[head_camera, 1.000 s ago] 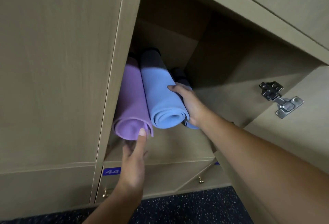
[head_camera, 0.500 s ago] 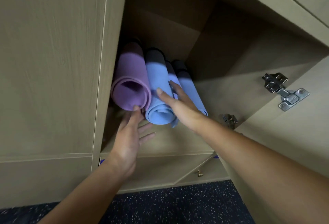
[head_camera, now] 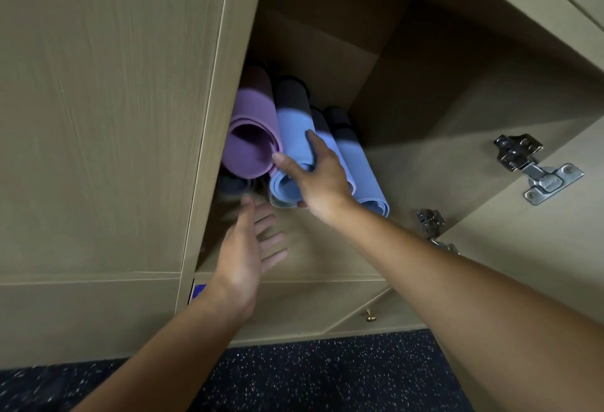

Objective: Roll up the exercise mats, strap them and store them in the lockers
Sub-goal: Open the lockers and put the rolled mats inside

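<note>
An open locker (head_camera: 408, 166) holds rolled mats lying lengthwise. A purple mat (head_camera: 251, 123) sits raised at the left, its open end facing me. Beside it lies a blue mat (head_camera: 294, 123), and another blue mat (head_camera: 356, 163) lies to its right. My right hand (head_camera: 317, 179) lies over the front of the middle blue mat, thumb toward the purple roll, fingers curved over the roll. My left hand (head_camera: 251, 248) hovers blurred below the purple mat, fingers spread, holding nothing. Something dark (head_camera: 232, 184) lies under the purple roll.
The locker door (head_camera: 539, 248) stands swung open at the right with metal hinges (head_camera: 536, 166). A closed locker front (head_camera: 98, 117) fills the left. Below are lower lockers with a blue number tag (head_camera: 197, 292) and a small brass knob (head_camera: 370, 315). Dark speckled floor (head_camera: 294, 379) lies underneath.
My left hand has dropped away from the purple mat's end and now hovers below it. My right hand has slid forward over the middle blue mat. The purple roll stays raised.
</note>
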`<state>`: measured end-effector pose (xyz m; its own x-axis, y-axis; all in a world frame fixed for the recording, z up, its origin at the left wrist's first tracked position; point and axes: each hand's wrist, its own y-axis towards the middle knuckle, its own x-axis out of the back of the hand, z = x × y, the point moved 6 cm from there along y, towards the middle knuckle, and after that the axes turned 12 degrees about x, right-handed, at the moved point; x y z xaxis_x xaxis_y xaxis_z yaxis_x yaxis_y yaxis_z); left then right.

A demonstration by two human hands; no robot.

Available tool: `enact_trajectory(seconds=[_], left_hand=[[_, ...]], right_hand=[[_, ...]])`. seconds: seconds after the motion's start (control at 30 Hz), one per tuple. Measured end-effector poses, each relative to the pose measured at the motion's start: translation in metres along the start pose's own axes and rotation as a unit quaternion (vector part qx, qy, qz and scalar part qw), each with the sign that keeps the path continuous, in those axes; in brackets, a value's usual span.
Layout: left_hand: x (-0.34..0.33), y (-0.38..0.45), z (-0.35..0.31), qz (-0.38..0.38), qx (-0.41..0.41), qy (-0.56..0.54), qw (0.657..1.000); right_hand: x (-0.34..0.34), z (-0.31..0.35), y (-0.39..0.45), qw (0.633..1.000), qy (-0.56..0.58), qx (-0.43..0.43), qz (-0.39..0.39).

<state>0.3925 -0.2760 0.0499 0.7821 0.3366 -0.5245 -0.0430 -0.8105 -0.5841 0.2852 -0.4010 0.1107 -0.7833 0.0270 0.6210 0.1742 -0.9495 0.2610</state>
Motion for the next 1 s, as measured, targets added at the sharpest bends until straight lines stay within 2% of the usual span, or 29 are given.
enact_trajectory(seconds=[0.1, 0.17, 0.37, 0.63, 0.77, 1.0], left_hand=[[0.004, 0.001, 0.004, -0.037, 0.009, 0.092, 0.995], [0.006, 0.000, 0.008, -0.046, 0.029, 0.126, 0.991], [0.008, 0.000, 0.017, -0.028, 0.052, 0.161, 0.985], [0.011, 0.006, 0.029, -0.030, 0.060, 0.223, 0.972], [0.021, 0.011, 0.036, -0.034, 0.052, 0.286, 0.956], [0.024, 0.004, 0.051, -0.002, 0.012, 0.388, 0.922]], right_hand=[[0.000, 0.002, 0.019, 0.999, 0.007, 0.022, -0.027], [-0.003, 0.003, 0.031, 0.999, -0.022, 0.040, 0.000], [-0.005, 0.002, 0.058, 0.998, -0.023, 0.026, 0.049], [-0.009, -0.008, 0.056, 0.999, -0.030, 0.021, 0.033], [-0.001, -0.013, 0.025, 0.998, -0.058, 0.019, -0.004], [0.029, -0.034, -0.091, 0.995, -0.068, 0.065, -0.045]])
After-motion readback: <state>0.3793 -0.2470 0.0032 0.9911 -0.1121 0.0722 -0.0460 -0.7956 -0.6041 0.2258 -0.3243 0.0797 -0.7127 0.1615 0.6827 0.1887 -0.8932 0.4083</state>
